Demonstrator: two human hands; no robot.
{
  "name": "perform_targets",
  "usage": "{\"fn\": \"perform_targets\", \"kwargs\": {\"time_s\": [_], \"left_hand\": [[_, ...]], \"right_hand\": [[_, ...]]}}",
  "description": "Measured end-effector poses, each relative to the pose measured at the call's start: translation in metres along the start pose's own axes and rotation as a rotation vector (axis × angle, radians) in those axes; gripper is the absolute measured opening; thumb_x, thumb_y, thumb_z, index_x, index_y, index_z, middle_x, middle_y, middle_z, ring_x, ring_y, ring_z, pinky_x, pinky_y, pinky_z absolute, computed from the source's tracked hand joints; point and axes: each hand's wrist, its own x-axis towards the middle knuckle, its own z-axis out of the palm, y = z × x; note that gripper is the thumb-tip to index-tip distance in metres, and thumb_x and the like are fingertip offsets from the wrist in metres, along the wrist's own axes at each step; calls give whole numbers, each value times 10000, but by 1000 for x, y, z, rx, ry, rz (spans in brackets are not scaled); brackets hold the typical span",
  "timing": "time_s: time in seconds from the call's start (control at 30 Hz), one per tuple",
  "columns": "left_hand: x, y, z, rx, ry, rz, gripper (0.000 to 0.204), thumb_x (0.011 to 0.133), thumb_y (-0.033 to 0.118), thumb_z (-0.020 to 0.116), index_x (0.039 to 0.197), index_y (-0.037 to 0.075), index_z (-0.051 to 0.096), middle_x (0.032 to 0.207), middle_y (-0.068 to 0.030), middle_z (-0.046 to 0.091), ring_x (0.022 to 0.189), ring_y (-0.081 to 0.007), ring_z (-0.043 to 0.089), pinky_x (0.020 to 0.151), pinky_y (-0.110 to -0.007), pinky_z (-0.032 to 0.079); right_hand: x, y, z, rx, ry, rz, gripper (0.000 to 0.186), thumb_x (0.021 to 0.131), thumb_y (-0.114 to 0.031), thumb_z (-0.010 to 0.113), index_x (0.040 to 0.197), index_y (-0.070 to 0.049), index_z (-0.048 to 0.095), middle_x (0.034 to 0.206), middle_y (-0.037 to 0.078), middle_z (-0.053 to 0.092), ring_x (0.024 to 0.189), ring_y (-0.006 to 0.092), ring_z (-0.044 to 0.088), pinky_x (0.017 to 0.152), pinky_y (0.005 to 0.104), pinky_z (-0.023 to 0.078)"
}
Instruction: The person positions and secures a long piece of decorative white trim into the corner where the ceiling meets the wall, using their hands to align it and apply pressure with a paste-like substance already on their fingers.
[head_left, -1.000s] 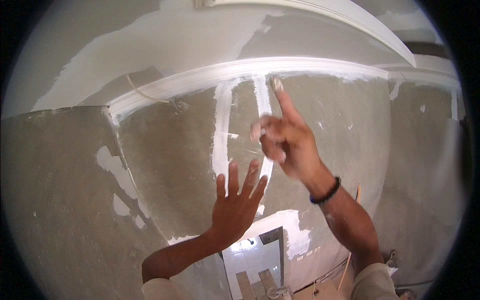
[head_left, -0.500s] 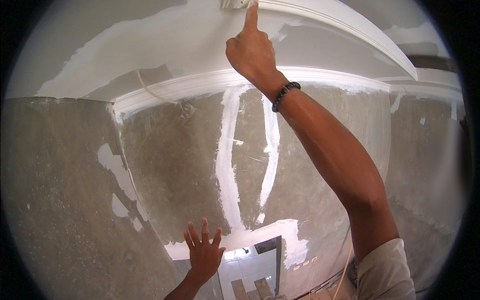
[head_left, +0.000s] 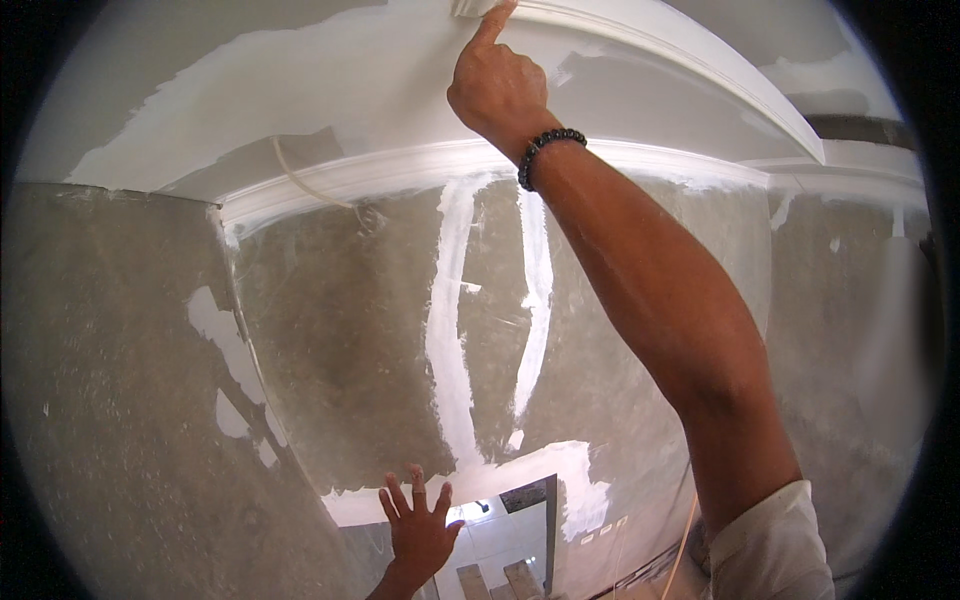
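My right hand (head_left: 495, 85) is raised high, with the index finger stretched out and its tip pressed on the end of a white ceiling moulding (head_left: 650, 45). The other fingers are curled in and hold nothing. A dark bead bracelet (head_left: 545, 150) circles that wrist. My left hand (head_left: 418, 528) is low in the view, fingers spread, flat against the grey plastered wall (head_left: 340, 330) near a white plaster band (head_left: 470, 478). Two vertical white plaster stripes (head_left: 445, 330) run down the wall between the hands.
A white cornice (head_left: 400, 170) runs along the top of the wall, with a thin cable (head_left: 300, 185) hanging by it. White filler patches (head_left: 215, 330) dot the left wall. A doorway (head_left: 510, 540) with a tiled floor shows at the bottom.
My right hand rose from in front of the wall stripes to the ceiling moulding and now touches it with the index finger. My left hand dropped lower on the wall.
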Motion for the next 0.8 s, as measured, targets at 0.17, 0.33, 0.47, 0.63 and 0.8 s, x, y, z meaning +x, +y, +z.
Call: {"fn": "perform_targets", "kwargs": {"time_s": [0.17, 0.33, 0.47, 0.63, 0.8], "left_hand": [[4, 15, 10, -39, -44, 56, 678, 924, 522, 680, 1491, 181, 534, 1633, -310, 210, 1474, -640, 65, 1149, -766, 58], [11, 37, 16, -90, -47, 164, 690, 946, 568, 626, 1502, 176, 518, 1635, -326, 156, 1470, -646, 38, 1144, -773, 71], [15, 50, 19, -142, -9, 203, 682, 915, 529, 686, 1484, 186, 531, 1626, -307, 218, 1457, -645, 107, 1129, -774, 118], [1, 48, 23, -166, -70, 196, 678, 916, 539, 679, 1482, 193, 535, 1623, -316, 214, 1455, -649, 102, 1123, -780, 122], [-11, 39, 29, -181, -88, 178, 681, 925, 551, 662, 1486, 188, 533, 1629, -323, 191, 1459, -654, 76, 1120, -787, 108]], "right_hand": [[-9, 13, -6, -238, 110, -99, 835, 905, -86, 650, 1517, 214, 168, 839, 215, 731, 811, 297, 747, 680, 378, 620], [-3, 14, 7, -337, 77, -61, 795, 914, -84, 639, 1516, 204, 207, 851, 203, 733, 823, 289, 747, 675, 376, 617], [-5, 17, 9, -424, 131, -151, 743, 927, -86, 612, 1501, 209, 242, 888, 225, 736, 840, 296, 749, 685, 393, 619], [-22, 28, -13, -154, -13, -108, 697, 938, -40, 531, 1505, 211, 213, 899, 287, 720, 858, 380, 739, 747, 435, 615], [-27, 21, -19, -3, -74, -4, 778, 941, -22, 487, 1552, 160, 41, 926, 328, 701, 891, 428, 724, 809, 475, 600]]}}
